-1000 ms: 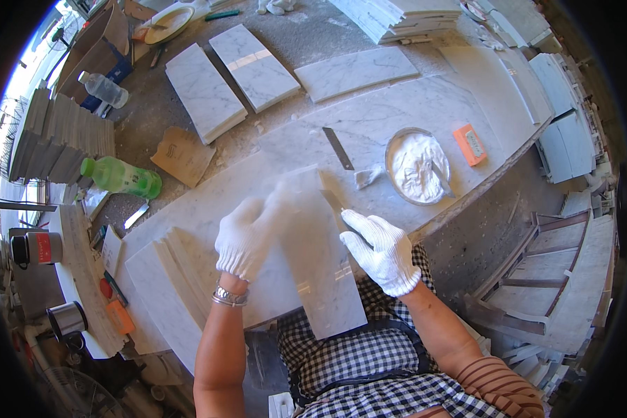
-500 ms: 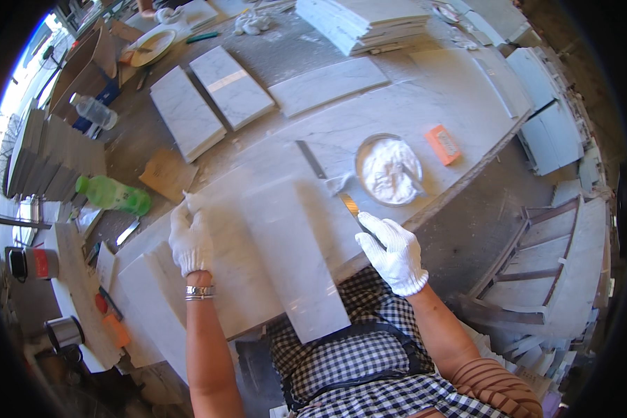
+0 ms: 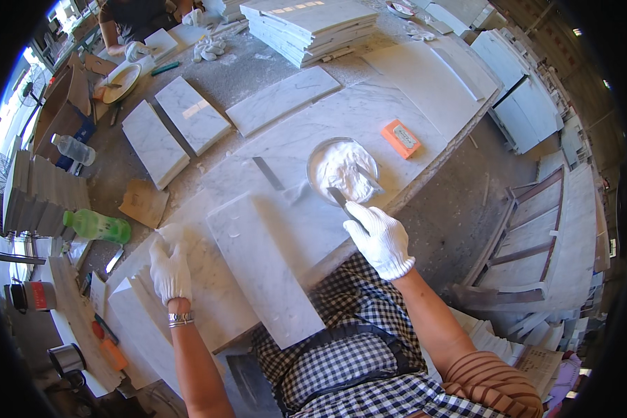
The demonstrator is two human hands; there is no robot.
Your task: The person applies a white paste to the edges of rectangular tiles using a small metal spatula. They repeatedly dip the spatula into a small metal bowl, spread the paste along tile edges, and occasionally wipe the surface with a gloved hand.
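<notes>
In my white-gloved right hand (image 3: 380, 240) is a narrow putty knife (image 3: 337, 196), its blade over the near rim of a round bowl (image 3: 309, 155). White paste (image 3: 341, 167) fills the bowl, and a second flat blade (image 3: 369, 180) stands in it. My gloved left hand (image 3: 170, 270) is at the left on a pale marble slab (image 3: 212, 299); its fingers close around a whitish bit that I cannot make out. Between my hands lies a long marble tile (image 3: 265, 268), its near end over the table edge by my checked apron.
An orange box (image 3: 400, 138) and a flat metal strip (image 3: 267, 173) lie near the bowl. Marble tiles (image 3: 191, 113) and a tile stack (image 3: 306, 31) stand farther back. Bottles (image 3: 97, 226) are at the left. Across the table, another person's gloved hand (image 3: 136, 51) touches a tile.
My right hand has brought the putty knife to the bowl's near rim. The view has shifted, so the table things appear farther left and the other person shows more.
</notes>
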